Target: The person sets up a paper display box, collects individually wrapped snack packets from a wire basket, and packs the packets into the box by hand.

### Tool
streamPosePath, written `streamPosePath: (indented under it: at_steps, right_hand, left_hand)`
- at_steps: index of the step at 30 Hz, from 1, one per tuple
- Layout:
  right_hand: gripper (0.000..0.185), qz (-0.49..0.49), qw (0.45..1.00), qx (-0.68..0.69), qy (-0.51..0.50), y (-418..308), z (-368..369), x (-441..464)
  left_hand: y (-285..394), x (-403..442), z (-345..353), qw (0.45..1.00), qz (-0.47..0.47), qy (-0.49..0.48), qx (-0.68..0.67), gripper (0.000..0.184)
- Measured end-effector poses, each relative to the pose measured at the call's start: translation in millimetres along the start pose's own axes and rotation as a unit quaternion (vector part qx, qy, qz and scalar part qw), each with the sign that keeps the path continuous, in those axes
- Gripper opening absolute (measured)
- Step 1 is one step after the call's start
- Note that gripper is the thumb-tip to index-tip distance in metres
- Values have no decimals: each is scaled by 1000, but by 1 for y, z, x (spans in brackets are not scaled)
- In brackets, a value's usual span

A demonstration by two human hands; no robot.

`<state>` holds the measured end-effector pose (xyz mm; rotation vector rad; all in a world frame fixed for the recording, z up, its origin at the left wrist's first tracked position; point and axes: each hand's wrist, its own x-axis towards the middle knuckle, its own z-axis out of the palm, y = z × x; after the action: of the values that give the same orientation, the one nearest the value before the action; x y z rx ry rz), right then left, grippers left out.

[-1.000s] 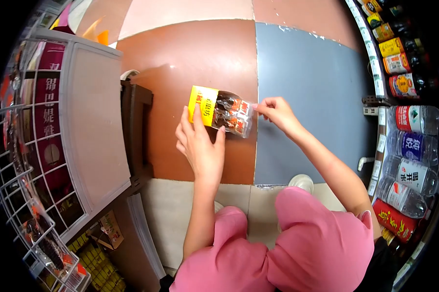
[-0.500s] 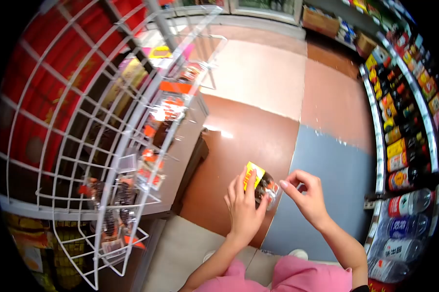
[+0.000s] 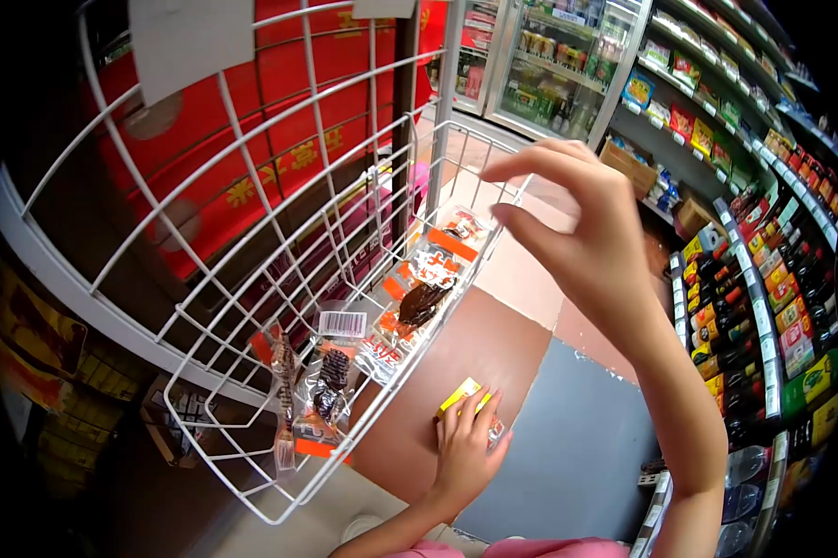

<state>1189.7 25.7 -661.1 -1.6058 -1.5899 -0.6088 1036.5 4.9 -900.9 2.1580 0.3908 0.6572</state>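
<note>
My left hand (image 3: 468, 445) is low in the middle, closed on a small snack packet (image 3: 462, 395) with a yellow top. Its fingers cover most of the clear part. Raised on the right, my right hand (image 3: 581, 205) has thumb and forefinger apart with nothing between them, close to the far corner of a white wire basket (image 3: 279, 522). Inside the basket lie several clear and orange packets of dark brown food, among them a packet (image 3: 425, 302) towards the back and a packet with a barcode label (image 3: 343, 323) nearer the front.
Red boxes (image 3: 298, 139) stand behind the wire grid at left. Shelves of sauce bottles (image 3: 716, 325) run along the right, with large water bottles (image 3: 744, 465) below. Glass-door fridges (image 3: 558, 74) and a cardboard box (image 3: 628, 167) are at the back. The floor has coloured tiles (image 3: 567, 446).
My right hand has gone from beside the packet up towards the basket. My left hand still holds the packet, now lower in view. The view has turned towards the basket.
</note>
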Motion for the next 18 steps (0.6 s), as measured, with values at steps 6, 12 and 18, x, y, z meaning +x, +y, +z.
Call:
streamPosePath:
  at_steps: [6,12,18]
  right_hand:
    - [28,174,920,-20,-351,14,23,49]
    - [30,202,853,-195,-440,13,54,60]
    - [11,229,852,-174,-437,20,61,61]
  left_hand:
    - [-1,-3,-9,1000,5,3,-19,57]
    - [-3,-3,-19,1000,1,2,-29,58]
    - [-9,-4,-20,999,-5,7,-45,57]
